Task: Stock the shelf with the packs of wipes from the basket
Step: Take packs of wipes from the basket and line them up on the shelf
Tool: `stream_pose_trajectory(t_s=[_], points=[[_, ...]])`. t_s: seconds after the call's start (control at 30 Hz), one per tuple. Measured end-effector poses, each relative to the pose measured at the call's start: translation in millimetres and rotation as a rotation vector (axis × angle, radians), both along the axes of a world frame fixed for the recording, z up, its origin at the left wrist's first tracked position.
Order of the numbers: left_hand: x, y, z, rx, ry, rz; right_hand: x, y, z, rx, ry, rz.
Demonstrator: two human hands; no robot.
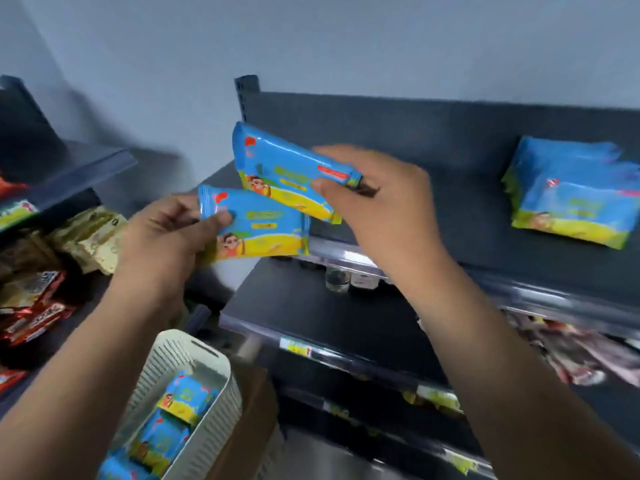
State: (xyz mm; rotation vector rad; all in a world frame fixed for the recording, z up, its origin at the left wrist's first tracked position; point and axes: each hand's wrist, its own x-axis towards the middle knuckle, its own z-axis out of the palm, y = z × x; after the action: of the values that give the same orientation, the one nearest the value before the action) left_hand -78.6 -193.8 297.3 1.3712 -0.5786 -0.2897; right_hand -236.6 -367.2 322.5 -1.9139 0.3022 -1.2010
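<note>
Step in hand: placing, with both hands loaded and raised to shelf height and nothing set down yet. The left hand [166,233] pinched a flat blue-and-yellow plastic pack of wipes [263,230] by its left edge, thumb on the printed front. The right hand [381,202] gripped a second identical pack [287,164] at its right end, fingers [346,155] curled over the top edge and thumb underneath. This second pack was tilted, up and left of the right fingers, and overlapped the first in view; contact could not be told. Both hung in the air at the left end of the dark grey metal top shelf [433,209]. A stack of matching wipes packs [571,199] lay on that shelf, well right of the right fingers. Likely next: carry the held packs right, lay them flat beside the stack, and release. More blue packs [173,424] lay in the ribbed cream plastic basket [194,375] below the left fingers, so the task looked partway done. The packs looked glossy, soft and thin, with a cartoon figure print, and were blurred.
</note>
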Motion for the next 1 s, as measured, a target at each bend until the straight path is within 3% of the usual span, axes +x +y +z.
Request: stream_pose_trajectory(t_s=[0.27,0.57,0.77,1.0], points=[[-141,-154,47,-0.091,-0.141,-0.341,-181,-88,44,-0.139,-0.091,-0.382],[-344,-334,57,-0.036,-0.131,-0.635,-397,-202,60,-0.235,0.020,-0.649],[-430,-430,57,0.014,-0.126,-0.688,-486,-280,64,-0.240,0.043,-0.730],[-446,-495,20,0.108,-0.022,-0.565,-513,-348,55,-0.182,0.210,-0.685]])
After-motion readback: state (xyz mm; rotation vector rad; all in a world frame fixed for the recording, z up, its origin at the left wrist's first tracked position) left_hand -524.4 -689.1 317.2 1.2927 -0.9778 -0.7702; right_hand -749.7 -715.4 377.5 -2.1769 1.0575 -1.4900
